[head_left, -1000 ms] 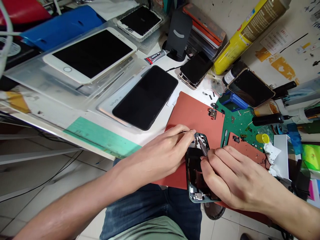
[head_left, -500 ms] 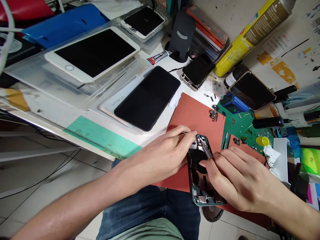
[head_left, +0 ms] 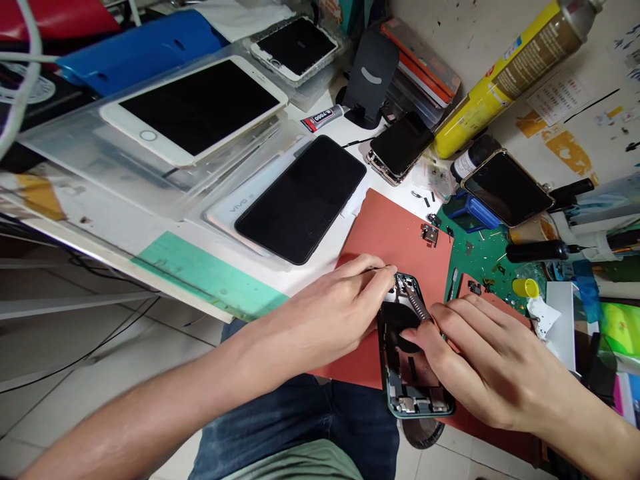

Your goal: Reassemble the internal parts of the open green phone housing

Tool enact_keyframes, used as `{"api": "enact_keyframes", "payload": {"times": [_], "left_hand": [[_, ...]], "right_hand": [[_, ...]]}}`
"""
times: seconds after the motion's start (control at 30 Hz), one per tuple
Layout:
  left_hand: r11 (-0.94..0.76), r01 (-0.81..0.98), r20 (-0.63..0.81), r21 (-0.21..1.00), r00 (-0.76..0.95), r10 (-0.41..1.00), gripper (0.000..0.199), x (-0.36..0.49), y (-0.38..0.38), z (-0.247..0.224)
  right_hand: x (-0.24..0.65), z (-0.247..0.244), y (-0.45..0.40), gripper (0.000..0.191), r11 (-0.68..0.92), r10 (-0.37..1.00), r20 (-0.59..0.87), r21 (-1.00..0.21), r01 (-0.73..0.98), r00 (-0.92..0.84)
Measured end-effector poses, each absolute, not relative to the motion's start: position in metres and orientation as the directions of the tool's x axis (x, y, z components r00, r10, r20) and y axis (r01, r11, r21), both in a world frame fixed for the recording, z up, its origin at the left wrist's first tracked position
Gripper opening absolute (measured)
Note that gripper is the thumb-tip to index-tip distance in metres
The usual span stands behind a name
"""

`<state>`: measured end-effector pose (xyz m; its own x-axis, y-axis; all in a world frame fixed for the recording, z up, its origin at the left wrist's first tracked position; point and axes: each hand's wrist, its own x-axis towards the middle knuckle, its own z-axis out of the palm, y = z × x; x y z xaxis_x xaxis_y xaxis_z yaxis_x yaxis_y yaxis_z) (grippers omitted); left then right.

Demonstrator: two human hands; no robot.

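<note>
White home-button phone [head_left: 195, 110] lies on clear plastic cases [head_left: 65, 143]; yellow can [head_left: 495, 83] leans beside wall [head_left: 450, 20], tilted.

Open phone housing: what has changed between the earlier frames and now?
The right hand has eased rightward, leaning its tool over slightly and baring more of the open phone housing. Its grip on the tool holds; the left hand stays at the housing's far end.

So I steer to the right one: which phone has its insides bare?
The green-edged phone between the left hand and right hand; it alone shows its inner parts uncovered.
</note>
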<state>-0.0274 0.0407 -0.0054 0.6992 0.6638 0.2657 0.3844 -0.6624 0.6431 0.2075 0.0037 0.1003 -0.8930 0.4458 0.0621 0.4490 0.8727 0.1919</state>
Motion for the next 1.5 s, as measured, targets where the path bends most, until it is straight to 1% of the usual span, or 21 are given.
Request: {"api": "enact_keyframes", "payload": {"times": [0.17,0.33,0.5,0.6,0.7,0.8,1.03,1.23,1.37,1.5], "left_hand": [[-0.670,0.389,0.287,0.632,0.685,0.669,0.046,-0.026,0.040,-0.003],[-0.657,0.396,0.285,0.642,0.671,0.684,0.044,-0.025,0.040,-0.003],[-0.658,0.386,0.284,0.647,0.678,0.678,0.043,-0.025,0.040,-0.003],[-0.663,0.392,0.301,0.638,0.666,0.683,0.040,-0.025,0.041,-0.002],[-0.689,0.391,0.340,0.610,0.656,0.673,0.041,-0.024,0.041,-0.002],[-0.701,0.376,0.366,0.606,0.651,0.665,0.041,-0.024,0.042,-0.003],[-0.700,0.389,0.352,0.598,0.657,0.666,0.040,-0.025,0.040,-0.005],[-0.644,0.390,0.286,0.658,0.662,0.693,0.037,-0.025,0.040,0.000],[-0.669,0.394,0.302,0.630,0.669,0.679,0.039,-0.026,0.039,0.001],[-0.705,0.409,0.327,0.579,0.676,0.661,0.039,-0.026,0.039,0.000]], "right_hand": [[0.209,0.102,0.002,0.020,0.866,0.465,0.054,0.177,0.467,-0.883],[0.212,0.102,0.001,0.021,0.864,0.471,0.066,0.165,0.475,-0.880],[0.211,0.103,0.001,0.023,0.857,0.478,0.069,0.181,0.482,-0.876],[0.210,0.104,0.001,0.023,0.861,0.468,0.064,0.190,0.471,-0.882],[0.209,0.105,0.000,0.024,0.878,0.448,0.040,0.169,0.448,-0.893],[0.208,0.104,0.001,0.026,0.900,0.405,0.035,0.164,0.405,-0.914],[0.204,0.103,0.003,0.027,0.925,0.334,-0.043,0.206,0.319,-0.942],[0.201,0.103,0.004,0.025,0.916,0.327,-0.042,0.259,0.305,-0.944],[0.201,0.101,0.006,0.023,0.908,0.313,-0.021,0.299,0.293,-0.949],[0.202,0.097,0.006,0.017,0.912,0.305,0.008,0.286,0.294,-0.952]]}}
